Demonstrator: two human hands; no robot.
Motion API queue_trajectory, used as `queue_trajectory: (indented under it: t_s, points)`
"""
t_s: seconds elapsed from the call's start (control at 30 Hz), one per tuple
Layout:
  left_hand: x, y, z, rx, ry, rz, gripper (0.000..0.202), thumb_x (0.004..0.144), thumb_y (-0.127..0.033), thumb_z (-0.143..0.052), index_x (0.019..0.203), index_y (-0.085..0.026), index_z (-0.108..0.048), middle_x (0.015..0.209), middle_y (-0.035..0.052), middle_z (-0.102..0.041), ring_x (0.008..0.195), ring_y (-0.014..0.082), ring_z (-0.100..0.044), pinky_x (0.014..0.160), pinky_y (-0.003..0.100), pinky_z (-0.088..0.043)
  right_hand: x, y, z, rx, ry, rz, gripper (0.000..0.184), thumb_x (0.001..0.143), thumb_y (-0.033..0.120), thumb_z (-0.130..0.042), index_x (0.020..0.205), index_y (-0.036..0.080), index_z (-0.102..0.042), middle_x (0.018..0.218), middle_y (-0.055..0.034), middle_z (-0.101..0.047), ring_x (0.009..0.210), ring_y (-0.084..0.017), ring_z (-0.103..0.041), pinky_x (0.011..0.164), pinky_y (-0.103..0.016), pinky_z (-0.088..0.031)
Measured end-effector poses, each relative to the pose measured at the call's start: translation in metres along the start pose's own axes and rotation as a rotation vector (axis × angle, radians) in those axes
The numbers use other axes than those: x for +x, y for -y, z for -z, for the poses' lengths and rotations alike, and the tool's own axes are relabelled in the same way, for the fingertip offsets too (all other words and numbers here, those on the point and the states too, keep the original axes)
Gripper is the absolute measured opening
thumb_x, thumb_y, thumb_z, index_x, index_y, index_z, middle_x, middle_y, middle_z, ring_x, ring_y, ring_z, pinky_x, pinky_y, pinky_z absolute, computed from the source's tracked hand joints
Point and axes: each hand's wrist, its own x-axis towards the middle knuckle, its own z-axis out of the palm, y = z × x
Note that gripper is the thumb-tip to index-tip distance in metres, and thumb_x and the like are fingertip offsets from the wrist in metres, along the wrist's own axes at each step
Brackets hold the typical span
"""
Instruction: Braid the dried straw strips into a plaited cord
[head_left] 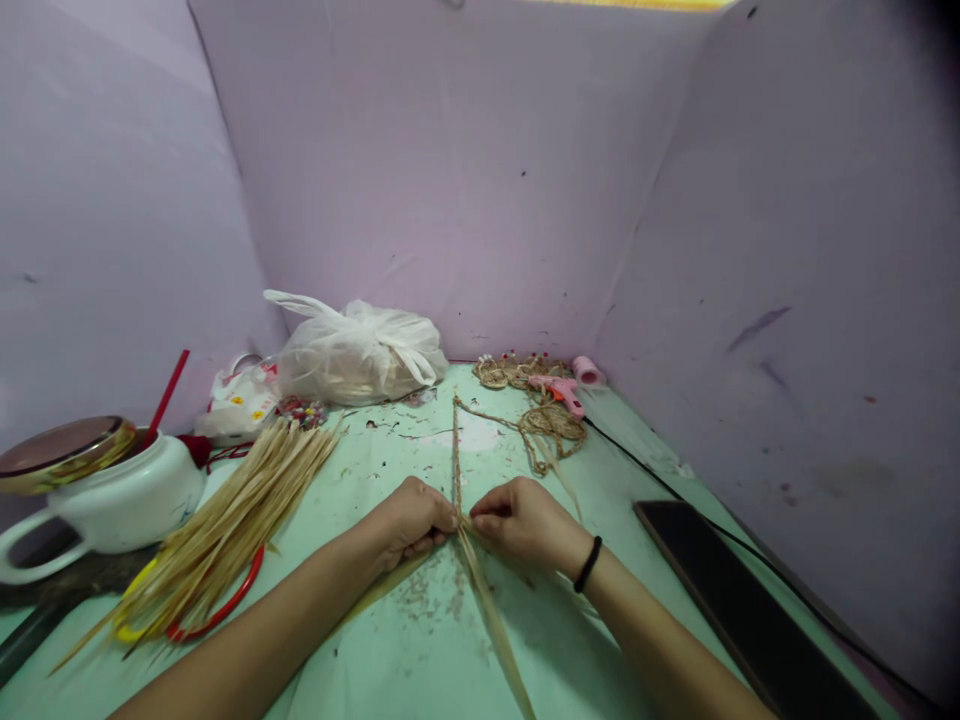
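Note:
A thin braided straw cord (456, 455) runs straight away from my hands over the green tabletop, then bends right into a loose coil (553, 428). My left hand (421, 522) is closed at the near end of this braid, pinching it between thumb and finger. Just to its right, my right hand (517, 520) is closed too, its fingertips pinched on a straw strand at the same spot. A flat straw strip (493, 625) hangs loose toward me from between the hands. Another strip (386, 592) shows beneath my left forearm.
Left lies a bundle of dry straw (247, 520) over red and yellow rings, beside a white pot (142, 500). Behind are a tied white plastic bag (367, 350) and a pink glue gun (561, 392) with a black cord. A dark flat slab (735, 600) lies at right.

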Motion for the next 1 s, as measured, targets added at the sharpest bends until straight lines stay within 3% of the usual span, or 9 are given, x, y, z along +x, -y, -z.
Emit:
queue_trajectory:
  t_s: [0.1,0.2,0.3,0.43,0.53,0.77,1.0]
  points:
    - [0.000,0.000,0.000,-0.011,-0.003,0.000,0.006,0.050,-0.019,-0.049,0.046,-0.015,-0.048,0.036,-0.0051,-0.038,0.027,0.0035,-0.023,0.029,0.019,-0.009,-0.003,0.006,-0.002,-0.029,-0.015,0.014,0.020,0.065,0.022,-0.051,0.060,0.014,-0.069,0.046,0.0017,-0.048,0.046,-0.007,-0.034,0.042,-0.019,-0.023]
    - [0.001,0.000,0.001,-0.012,-0.001,0.005,0.006,0.050,-0.019,-0.048,0.045,-0.015,-0.047,0.035,-0.0048,-0.038,0.027,0.0038,-0.023,0.029,0.019,-0.010,-0.001,0.006,-0.006,0.087,0.002,-0.061,0.018,0.065,0.022,-0.053,0.060,0.013,-0.067,0.044,0.0031,-0.045,0.043,-0.006,-0.032,0.040,-0.019,-0.023]
    - [0.001,0.000,0.001,-0.024,0.002,-0.004,0.006,0.050,-0.019,-0.049,0.045,-0.015,-0.048,0.036,-0.0047,-0.039,0.026,0.0035,-0.023,0.029,0.019,-0.009,0.002,0.005,-0.012,0.300,0.040,-0.165,0.014,0.064,0.020,-0.053,0.055,0.012,-0.061,0.041,0.0041,-0.044,0.038,-0.005,-0.032,0.038,-0.019,-0.023]
    - [0.001,0.000,0.002,-0.043,0.000,-0.009,0.006,0.050,-0.019,-0.050,0.047,-0.014,-0.050,0.035,-0.0050,-0.040,0.027,0.0034,-0.023,0.029,0.019,-0.010,0.003,0.013,-0.016,0.663,0.081,-0.353,0.009,0.064,0.017,-0.054,0.055,0.014,-0.053,0.042,0.0031,-0.049,0.037,-0.006,-0.042,0.040,-0.018,-0.034]
    - [0.000,0.000,0.002,-0.055,-0.001,-0.007,0.005,0.050,-0.019,-0.050,0.048,-0.015,-0.050,0.034,-0.0052,-0.039,0.026,0.0038,-0.023,0.029,0.019,-0.010,0.001,0.018,-0.016,0.802,0.098,-0.403,0.009,0.063,0.014,-0.054,0.055,0.014,-0.050,0.041,0.0028,-0.050,0.036,-0.007,-0.045,0.040,-0.019,-0.038]
    - [-0.003,-0.003,-0.001,-0.035,-0.024,-0.003,0.005,0.051,-0.019,-0.052,0.048,-0.015,-0.050,0.032,-0.0048,-0.040,0.026,0.0045,-0.024,0.029,0.020,-0.009,0.002,0.016,-0.012,0.613,0.032,-0.391,0.012,0.061,0.010,-0.053,0.049,0.011,-0.056,0.034,0.0036,-0.045,0.029,-0.003,-0.030,0.031,-0.017,-0.019]
    - [-0.001,-0.003,-0.006,0.031,-0.083,0.030,0.006,0.052,-0.015,-0.050,0.046,-0.014,-0.050,0.032,-0.0032,-0.042,0.025,0.0054,-0.026,0.029,0.020,-0.011,0.004,0.017,-0.021,0.503,-0.028,-0.374,0.017,0.056,0.008,-0.049,0.040,0.014,-0.049,0.031,0.0043,-0.041,0.031,-0.004,-0.034,0.033,-0.017,-0.024]
